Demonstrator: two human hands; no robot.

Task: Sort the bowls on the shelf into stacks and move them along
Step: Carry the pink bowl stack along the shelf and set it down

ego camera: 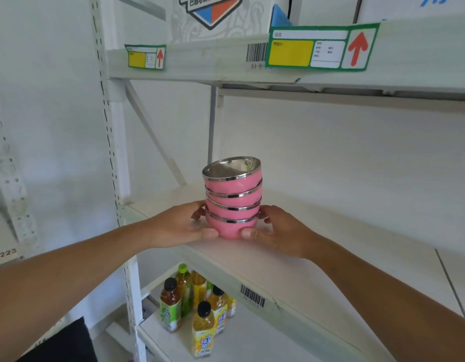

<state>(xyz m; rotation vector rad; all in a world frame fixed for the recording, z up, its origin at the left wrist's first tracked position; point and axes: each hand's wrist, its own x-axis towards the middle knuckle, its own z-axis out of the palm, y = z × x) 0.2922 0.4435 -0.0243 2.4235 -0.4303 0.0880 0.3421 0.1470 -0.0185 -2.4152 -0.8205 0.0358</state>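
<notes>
below the stack, six bottles (197,307) stand on a lower shelf. left hand (179,226) and right hand (275,231) clasp the stack (232,199) of four pink bowls at the white shelf's (330,244) front edge. above it, two labels (322,47).

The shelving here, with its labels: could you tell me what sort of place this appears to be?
Most likely a stockroom or small warehouse. The white metal shelf carries barcode stickers and green location labels with red arrows, bottled drinks are stored below, and cartons sit above.
</notes>
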